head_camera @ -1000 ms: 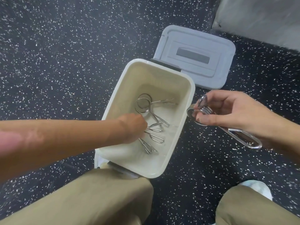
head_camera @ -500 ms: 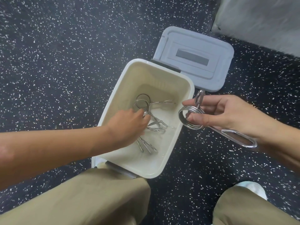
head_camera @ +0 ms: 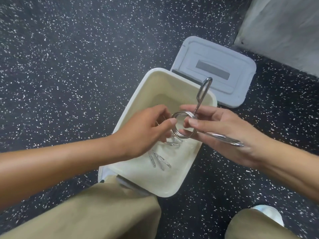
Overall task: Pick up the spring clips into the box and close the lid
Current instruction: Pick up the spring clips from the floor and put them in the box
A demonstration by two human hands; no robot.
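A cream box stands open on the dark speckled floor, its grey lid hinged back behind it. Several metal spring clips lie inside on the bottom. My right hand holds one large spring clip above the box, pinching its coiled ring; one handle points up, the other runs back over my palm. My left hand hovers over the box with thumb and fingers touching the left side of that same ring.
My knees in khaki trousers press against the box's near edge. A white shoe shows at the lower right. A grey wall or panel rises at the upper right. Speckled floor surrounds the box.
My left hand rose from the box bottom to the ring of the held clip. My right hand moved left, bringing the clip over the box.
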